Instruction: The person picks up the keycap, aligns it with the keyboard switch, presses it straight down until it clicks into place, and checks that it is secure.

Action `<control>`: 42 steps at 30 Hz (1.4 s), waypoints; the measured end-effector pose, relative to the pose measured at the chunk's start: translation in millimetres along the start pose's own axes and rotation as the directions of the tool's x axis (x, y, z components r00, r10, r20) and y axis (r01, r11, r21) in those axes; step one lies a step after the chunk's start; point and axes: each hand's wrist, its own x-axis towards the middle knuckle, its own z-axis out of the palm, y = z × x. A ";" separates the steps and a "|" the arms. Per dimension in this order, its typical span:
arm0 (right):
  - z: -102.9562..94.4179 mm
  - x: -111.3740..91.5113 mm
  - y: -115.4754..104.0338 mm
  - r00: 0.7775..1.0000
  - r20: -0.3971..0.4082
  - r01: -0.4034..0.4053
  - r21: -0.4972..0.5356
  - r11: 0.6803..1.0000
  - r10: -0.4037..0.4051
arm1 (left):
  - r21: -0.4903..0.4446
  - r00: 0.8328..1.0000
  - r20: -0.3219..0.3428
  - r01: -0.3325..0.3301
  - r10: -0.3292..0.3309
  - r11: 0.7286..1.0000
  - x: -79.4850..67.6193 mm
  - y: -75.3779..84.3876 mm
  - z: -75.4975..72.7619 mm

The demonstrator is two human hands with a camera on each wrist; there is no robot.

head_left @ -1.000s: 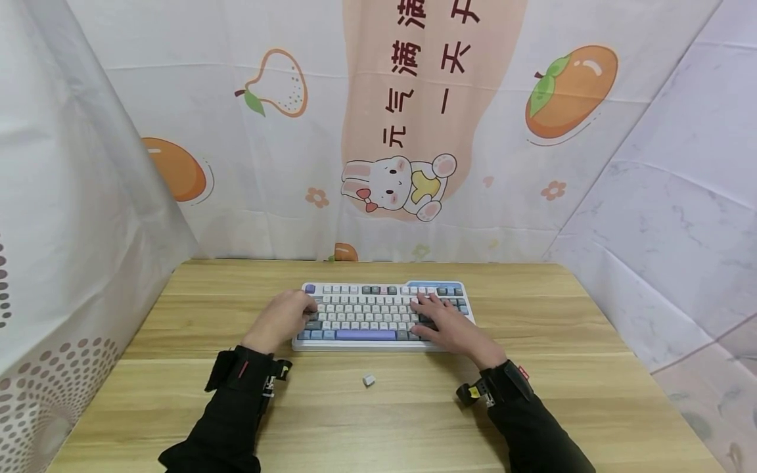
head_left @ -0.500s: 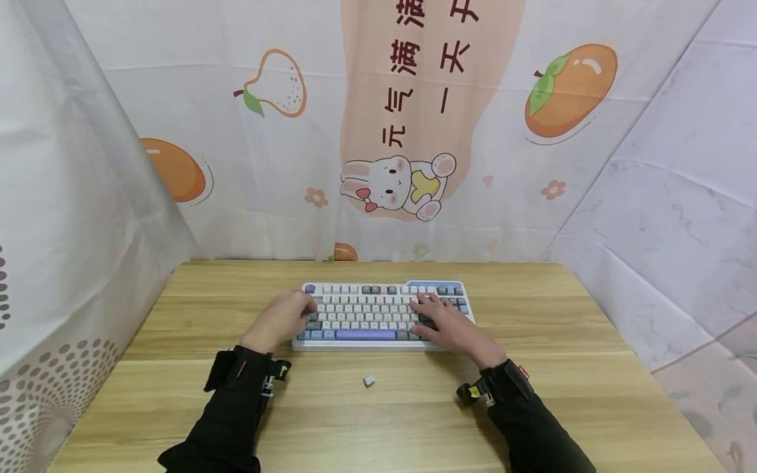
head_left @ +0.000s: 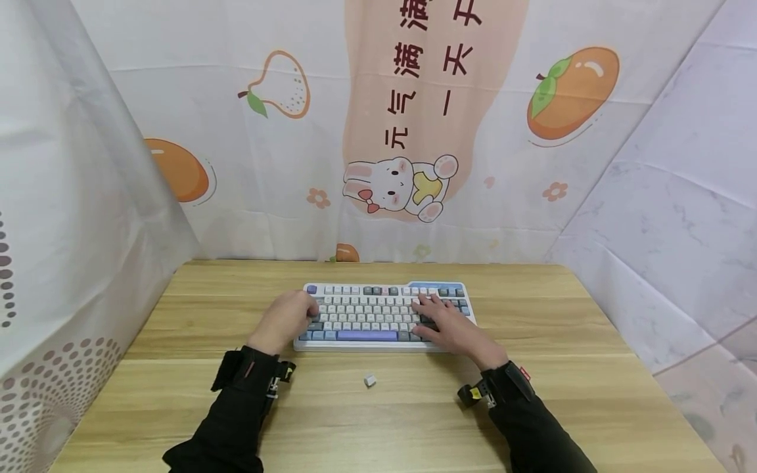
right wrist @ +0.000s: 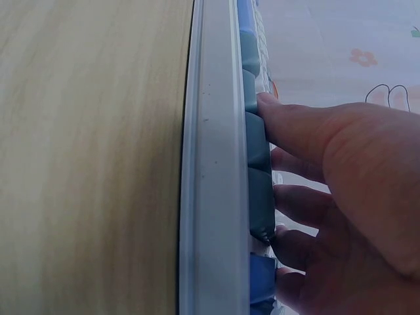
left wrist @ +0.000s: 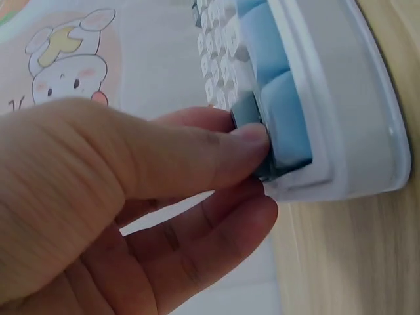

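Note:
A white keyboard (head_left: 367,348) with white, grey, blue and purple keys lies on the wooden table. At its left edge is my left hand (head_left: 288,317); in the left wrist view its thumb and index finger pinch a dark teal keycap (left wrist: 245,109) beside the light-blue corner key (left wrist: 287,121). The other fingers curl loosely below. My right hand (head_left: 452,326) rests on the keyboard's right part, fingers spread over the keys. In the right wrist view its thumb (right wrist: 289,125) and fingertips touch the dark keys (right wrist: 260,200). A small loose grey-white keycap (head_left: 369,380) lies in front of the keyboard.
The wooden table (head_left: 378,433) runs back to a white printed cloth (head_left: 284,171) with fruit and a rabbit. More cloth hangs at the left and right sides. Each wrist carries a black strap with a small camera.
The left wrist has shifted very slightly to the right, with the fingers still at the same spot on the keyboard. The right hand, the keyboard and the loose keycap hold their places.

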 end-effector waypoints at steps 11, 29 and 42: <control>3.9 -1.3 -0.4 1.000 -0.011 0.014 0.012 1.000 -0.014 | 0.370 0.981 -0.156 -0.048 0.112 0.928 -15.1 28.0 14.7; 1.7 -1.1 1.1 1.000 -0.011 0.007 0.002 1.000 -0.007 | 0.171 0.980 0.187 0.040 -0.073 0.984 -24.0 39.9 -1.3; 4.3 -0.2 3.5 0.999 -0.025 0.024 -0.001 1.000 -0.024 | 0.098 0.983 0.170 0.055 -0.071 0.994 -25.1 36.7 -6.7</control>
